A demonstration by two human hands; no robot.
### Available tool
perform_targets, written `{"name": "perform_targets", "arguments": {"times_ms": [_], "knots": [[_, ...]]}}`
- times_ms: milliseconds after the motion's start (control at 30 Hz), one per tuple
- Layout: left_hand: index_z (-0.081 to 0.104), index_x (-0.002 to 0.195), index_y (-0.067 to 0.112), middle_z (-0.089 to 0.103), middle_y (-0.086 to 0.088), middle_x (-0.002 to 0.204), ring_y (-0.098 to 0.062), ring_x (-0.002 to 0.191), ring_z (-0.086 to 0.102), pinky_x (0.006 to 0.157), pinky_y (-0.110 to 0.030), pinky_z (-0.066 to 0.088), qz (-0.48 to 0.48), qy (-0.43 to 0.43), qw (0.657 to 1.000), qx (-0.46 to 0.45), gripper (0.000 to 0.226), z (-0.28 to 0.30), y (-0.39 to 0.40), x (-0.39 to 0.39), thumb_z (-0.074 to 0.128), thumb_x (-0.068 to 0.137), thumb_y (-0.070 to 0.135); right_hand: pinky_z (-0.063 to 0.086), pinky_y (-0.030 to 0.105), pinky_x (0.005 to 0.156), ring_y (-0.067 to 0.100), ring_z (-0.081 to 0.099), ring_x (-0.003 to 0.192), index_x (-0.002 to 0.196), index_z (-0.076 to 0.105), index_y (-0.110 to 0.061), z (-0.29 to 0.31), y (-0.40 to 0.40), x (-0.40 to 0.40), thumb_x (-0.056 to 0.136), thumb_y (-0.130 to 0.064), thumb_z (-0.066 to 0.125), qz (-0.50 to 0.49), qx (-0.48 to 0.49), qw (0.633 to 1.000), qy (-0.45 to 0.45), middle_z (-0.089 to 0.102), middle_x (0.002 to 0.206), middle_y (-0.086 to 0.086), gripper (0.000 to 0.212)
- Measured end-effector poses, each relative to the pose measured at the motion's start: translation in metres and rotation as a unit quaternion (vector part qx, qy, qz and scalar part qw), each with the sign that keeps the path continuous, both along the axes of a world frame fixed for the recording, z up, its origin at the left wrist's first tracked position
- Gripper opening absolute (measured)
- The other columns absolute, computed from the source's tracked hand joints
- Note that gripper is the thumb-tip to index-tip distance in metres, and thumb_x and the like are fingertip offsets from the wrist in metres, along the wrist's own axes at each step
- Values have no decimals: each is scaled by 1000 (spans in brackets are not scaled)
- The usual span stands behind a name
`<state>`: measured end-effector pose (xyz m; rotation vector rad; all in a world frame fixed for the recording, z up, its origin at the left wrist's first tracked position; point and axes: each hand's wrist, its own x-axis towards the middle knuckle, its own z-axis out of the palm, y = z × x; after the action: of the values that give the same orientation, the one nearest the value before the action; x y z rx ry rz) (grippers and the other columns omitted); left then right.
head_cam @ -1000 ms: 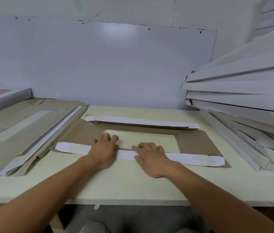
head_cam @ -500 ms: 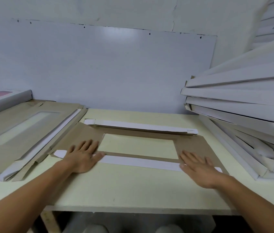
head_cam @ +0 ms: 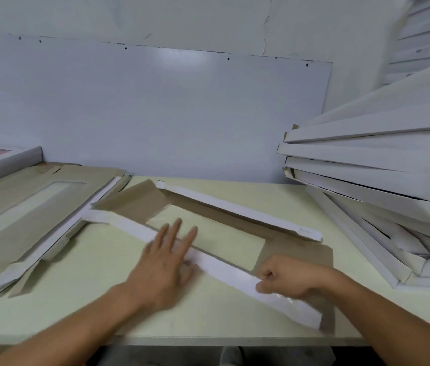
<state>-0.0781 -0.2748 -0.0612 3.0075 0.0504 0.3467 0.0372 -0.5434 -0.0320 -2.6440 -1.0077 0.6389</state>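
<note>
The blank (head_cam: 134, 204), brown card with a window cut-out, lies flat at the centre of the table (head_cam: 89, 273). It is skewed: the left end points to the upper left of the frame, the right end to the lower right. A white near flap (head_cam: 224, 270) runs along its lower edge. A white far flap (head_cam: 235, 207) runs parallel along the upper edge. The right end of the near flap lies close to the table's front edge at the lower right.

Left hand (head_cam: 166, 262): fingers straight and spread, palm down, pressing on the near flap at centre frame, with the fingertips over the window. Right hand (head_cam: 287, 278): fingers curled, pinching the near flap toward its right end. Both hands show motion blur.

Open room: bare table at the lower left, between the blank and the front edge. A narrower bare strip lies at upper centre, between the far flap and the wall panel (head_cam: 155, 114).

Left limit: a pile (head_cam: 10, 207) of flat blanks, its right edge just beside the blank's left corner. Right limit: a leaning stack (head_cam: 367, 180) of white boxes, near the blank's right end but apart from it
</note>
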Motion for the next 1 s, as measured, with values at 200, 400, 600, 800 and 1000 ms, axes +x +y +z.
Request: {"name": "perform_targets", "arguments": {"times_ms": [200, 400, 600, 800, 1000], "knots": [[53, 122, 40, 47, 14, 115, 1, 100, 58, 82, -11, 48, -236, -70, 969, -14, 40, 3, -82, -62, 50, 87, 59, 39, 23, 52, 9, 50, 48, 63, 56, -17, -13, 79, -38, 86, -16, 62, -126, 126, 967, 180, 55, 50, -6, 23], [72, 89, 26, 70, 2, 94, -16, 80, 66, 66, -20, 52, -178, 12, 981, 72, 27, -16, -83, -64, 47, 78, 30, 45, 26, 49, 15, 54, 47, 82, 57, -9, -21, 133, -50, 95, -11, 60, -242, 330, 830, 379, 54, 58, 3, 14], [70, 84, 25, 68, 5, 86, -17, 72, 63, 64, -23, 53, -187, -41, 974, 120, 35, -21, -42, -58, 55, 81, 56, 55, 27, 62, 13, 67, 66, 96, 71, -12, -30, 108, -40, 101, -34, 54, -165, 351, 901, 195, 73, 84, 4, 28], [56, 74, 23, 60, 5, 67, -21, 59, 57, 51, -29, 48, -153, -57, 981, 103, 32, -5, -28, -53, 44, 95, 45, 47, 22, 82, -4, 58, 89, 97, 68, -27, -25, 29, -46, 83, -74, 51, 21, 176, 984, 4, 64, 94, -21, 52], [47, 91, 19, 58, 1, 85, -24, 75, 50, 67, -37, 45, -61, -18, 998, -13, 18, 4, -20, -32, 38, 99, 33, 43, 17, 62, 2, 54, 68, 86, 68, -25, -14, 11, -56, 94, -47, 57, 11, 159, 984, -73, 63, 79, -10, 26]]}}
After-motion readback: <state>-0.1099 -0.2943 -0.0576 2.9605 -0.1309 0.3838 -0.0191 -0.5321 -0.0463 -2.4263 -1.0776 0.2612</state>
